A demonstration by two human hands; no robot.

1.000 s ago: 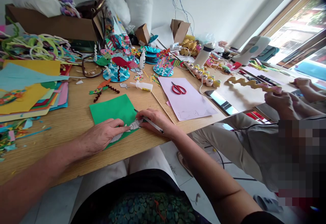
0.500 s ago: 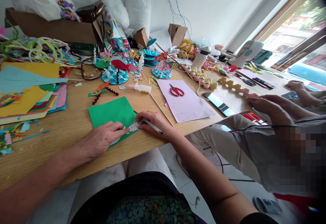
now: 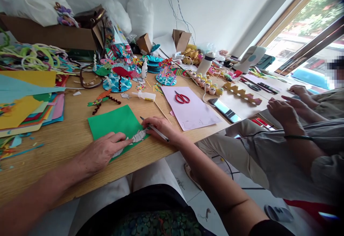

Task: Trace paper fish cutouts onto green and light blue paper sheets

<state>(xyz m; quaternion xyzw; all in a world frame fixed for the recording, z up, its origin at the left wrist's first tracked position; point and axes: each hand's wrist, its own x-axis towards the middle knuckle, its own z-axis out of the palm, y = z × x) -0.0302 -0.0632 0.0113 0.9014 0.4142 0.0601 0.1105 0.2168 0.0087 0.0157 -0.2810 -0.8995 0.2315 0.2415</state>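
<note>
A sheet of green paper lies at the table's near edge. On it rests a small white paper cutout with drawn lines, its shape like a fish. My left hand lies over the sheet's near left part, index finger stretched out to the cutout's left end. Another piece of white paper shows partly under that hand. At the cutout's right end is my right hand, its fingertips close to or on it. A pen is held slantwise in the right hand, pointing up and left.
Red scissors lie on pale purple paper, beside a phone. A glue bottle and a thin stick are beyond the green sheet. Coloured paper is stacked left. A co-worker's hands are at the right.
My left hand has slid slightly back, and more of the cutout shows. The co-worker's hands have come away from the yellow carton strip. The view has shifted a little.
</note>
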